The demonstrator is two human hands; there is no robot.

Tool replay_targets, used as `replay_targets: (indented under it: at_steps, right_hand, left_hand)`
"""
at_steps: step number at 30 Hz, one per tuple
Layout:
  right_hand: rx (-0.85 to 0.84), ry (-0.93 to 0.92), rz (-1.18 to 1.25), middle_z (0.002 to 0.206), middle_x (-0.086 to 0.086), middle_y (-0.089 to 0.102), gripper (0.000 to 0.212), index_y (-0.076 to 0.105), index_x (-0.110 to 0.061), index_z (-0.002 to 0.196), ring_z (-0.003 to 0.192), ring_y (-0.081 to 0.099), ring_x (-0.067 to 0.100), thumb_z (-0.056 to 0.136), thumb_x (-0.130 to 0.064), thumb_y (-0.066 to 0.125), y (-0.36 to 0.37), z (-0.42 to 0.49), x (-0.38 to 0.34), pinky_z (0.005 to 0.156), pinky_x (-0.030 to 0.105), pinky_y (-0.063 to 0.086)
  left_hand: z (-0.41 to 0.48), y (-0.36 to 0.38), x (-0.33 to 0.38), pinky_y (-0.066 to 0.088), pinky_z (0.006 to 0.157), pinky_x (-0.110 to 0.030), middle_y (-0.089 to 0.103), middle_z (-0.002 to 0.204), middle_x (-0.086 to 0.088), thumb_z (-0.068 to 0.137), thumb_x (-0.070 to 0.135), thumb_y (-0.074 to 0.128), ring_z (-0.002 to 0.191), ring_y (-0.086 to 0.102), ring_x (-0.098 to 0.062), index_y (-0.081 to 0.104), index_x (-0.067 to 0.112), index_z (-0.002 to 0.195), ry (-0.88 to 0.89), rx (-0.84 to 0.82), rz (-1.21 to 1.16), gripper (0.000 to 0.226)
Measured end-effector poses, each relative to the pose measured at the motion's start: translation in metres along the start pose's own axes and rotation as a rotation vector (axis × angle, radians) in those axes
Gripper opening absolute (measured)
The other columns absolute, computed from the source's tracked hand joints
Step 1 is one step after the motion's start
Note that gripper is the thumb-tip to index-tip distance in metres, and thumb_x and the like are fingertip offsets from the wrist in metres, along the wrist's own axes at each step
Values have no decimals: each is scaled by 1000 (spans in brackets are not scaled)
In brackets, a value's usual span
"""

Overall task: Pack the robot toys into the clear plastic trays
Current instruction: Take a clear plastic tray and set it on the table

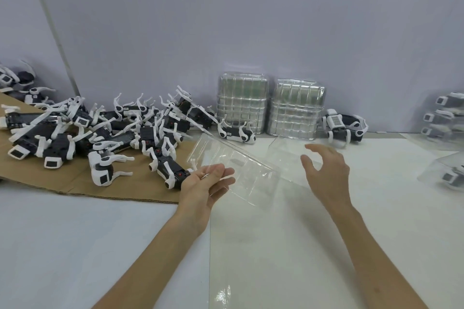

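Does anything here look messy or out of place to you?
Yes. The robot dog toys lie in a tangled heap on the cardboard sheet, legs pointing every way, while one robot dog stands alone right of the tray stacks. Nothing looks spilled or broken.

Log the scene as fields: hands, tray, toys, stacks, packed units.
left hand: open, palm up, fingers touching the tray
right hand: open, holding nothing
toy pile: on the cardboard, left
tray stacks: two, against the wall
lying toy: left of the stacks
standing toy: right of the stacks
packed toys: stacked at far right
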State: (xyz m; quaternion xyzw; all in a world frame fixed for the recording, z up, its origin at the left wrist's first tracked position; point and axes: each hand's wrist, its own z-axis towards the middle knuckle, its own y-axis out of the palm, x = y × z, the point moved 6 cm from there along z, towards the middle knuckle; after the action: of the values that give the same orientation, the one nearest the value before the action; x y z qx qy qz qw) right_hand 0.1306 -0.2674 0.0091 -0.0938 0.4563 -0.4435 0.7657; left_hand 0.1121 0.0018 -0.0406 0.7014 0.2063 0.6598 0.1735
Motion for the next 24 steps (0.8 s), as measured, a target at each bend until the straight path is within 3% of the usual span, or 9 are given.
replay_targets:
  at_steps: [2,4,7,11,14,16,19,24]
  right_hand:
    - [17,-84,275,100,-7,71,12,70,-24,102,100,63,13,92,-21,64,-3,-5,-24,91,20,43]
    - [-130,-172,426,90,-11,71,16,71,-24,99,91,65,8,90,-34,62,5,-15,-51,83,11,42]
    - [-361,-290,373,92,-14,71,29,71,-27,105,97,63,7,85,-47,68,27,-36,-75,91,16,40]
    - [-424,-269,340,82,-18,70,13,70,-25,98,93,65,6,87,-29,76,44,-46,-75,100,39,42]
    - [-393,-260,419,73,-14,71,8,68,-21,91,81,68,8,87,-21,75,43,-46,-75,87,24,44]
    - [-357,-226,483,71,-10,72,8,66,-19,91,78,68,8,88,-19,74,41,-44,-73,81,14,42]
    - [-367,-194,508,77,-9,74,13,63,-22,96,85,68,5,89,-24,74,43,-46,-72,80,10,41]
    - [-523,-221,550,80,-12,71,11,60,-27,103,76,66,5,94,-25,67,61,-61,-82,73,11,46]
  left_hand:
    - [-2,0,2,55,61,-18,77,85,-2,91,15,66,73,74,-12,62,12,92,30,9,37,5]
    - [-3,-1,4,54,61,-17,78,85,-3,91,14,67,74,75,-13,63,12,91,66,26,80,5]
    - [-5,0,5,54,59,-16,78,85,-6,87,17,71,75,76,-18,62,10,92,110,49,114,12]
    - [-7,1,6,55,57,-19,77,82,-10,69,29,78,74,76,-22,62,8,89,140,58,133,33]
    - [-8,6,6,57,63,-23,77,88,-12,70,32,76,84,76,-24,65,9,90,142,-10,111,32]
    - [-7,12,8,58,71,-24,76,100,-13,77,30,71,97,74,-25,67,8,102,117,-137,66,33]
    - [-11,23,5,58,84,-29,72,116,-15,85,24,64,111,69,-25,63,7,123,61,-332,63,41]
    - [-16,31,-8,57,91,-35,72,117,-18,90,22,60,111,69,-26,75,7,109,51,-372,120,28]
